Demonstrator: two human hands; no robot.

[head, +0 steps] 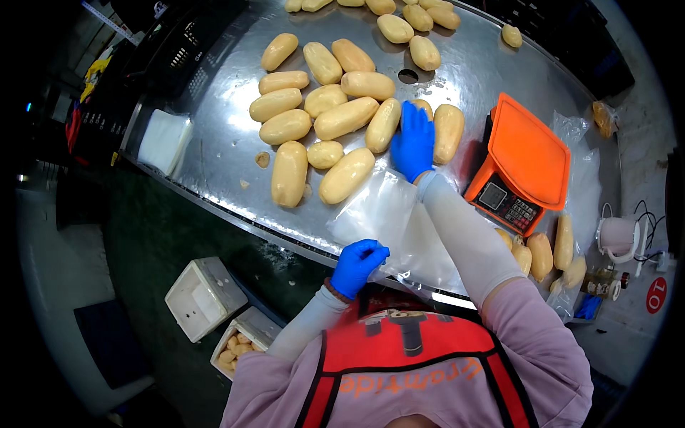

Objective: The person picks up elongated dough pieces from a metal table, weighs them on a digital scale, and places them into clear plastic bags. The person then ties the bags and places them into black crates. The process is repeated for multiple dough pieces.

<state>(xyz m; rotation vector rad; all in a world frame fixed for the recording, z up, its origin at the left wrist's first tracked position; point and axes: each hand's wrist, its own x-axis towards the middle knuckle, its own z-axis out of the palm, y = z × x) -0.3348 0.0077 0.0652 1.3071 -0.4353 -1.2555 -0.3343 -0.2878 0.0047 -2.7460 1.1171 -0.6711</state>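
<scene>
My left hand (357, 267), in a blue glove, pinches the edge of a clear plastic bag (374, 206) at the near edge of the metal table. The bag lies flat and reaches under my right forearm. My right hand (413, 142), also gloved in blue, is stretched out palm down with its fingers extended. It lies between two peeled lotus root segments, one on its left (383, 125) and one on its right (448, 134). Its fingertips partly cover another segment (424, 107); whether they touch it is unclear. Several more segments (345, 117) are spread to the left.
An orange weighing scale (530, 155) stands on the steel table (225, 166) at right, with several segments (540, 257) below it. A stack of plastic bags (165, 142) lies at the left edge. Foam boxes (206, 299) are on the floor. The tabletop has a round hole (408, 76).
</scene>
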